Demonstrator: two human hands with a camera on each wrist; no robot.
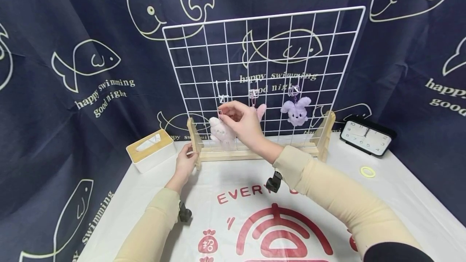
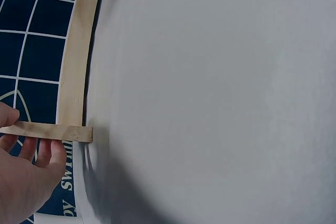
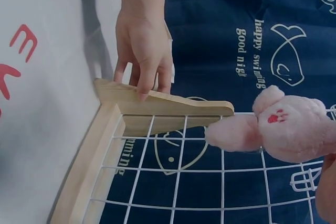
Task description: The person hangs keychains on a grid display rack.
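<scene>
My right hand point(image 1: 245, 126) pinches the top of a pale pink plush keychain point(image 1: 220, 133), which hangs below the fingertips in front of the white wire grid point(image 1: 268, 51). Just above those fingertips is a white hook point(image 1: 222, 98) on the grid. The plush's pink body point(image 3: 294, 129) shows close up in the right wrist view, where the hand is mostly cut off. My left hand point(image 2: 26, 182) grips the wooden end support point(image 2: 73, 132) of the grid's stand, thumb on one side and fingers on the other. Behind the right hand, another pink plush keychain point(image 1: 261, 111) is partly hidden.
A purple plush keychain point(image 1: 296, 113) hangs from a hook farther right. At the left stands a tissue box point(image 1: 154, 153) with a wooden lid. A black-framed clock point(image 1: 367, 136) and a yellow ring point(image 1: 367, 172) are on the right. A patterned navy curtain point(image 1: 109, 7) hangs behind.
</scene>
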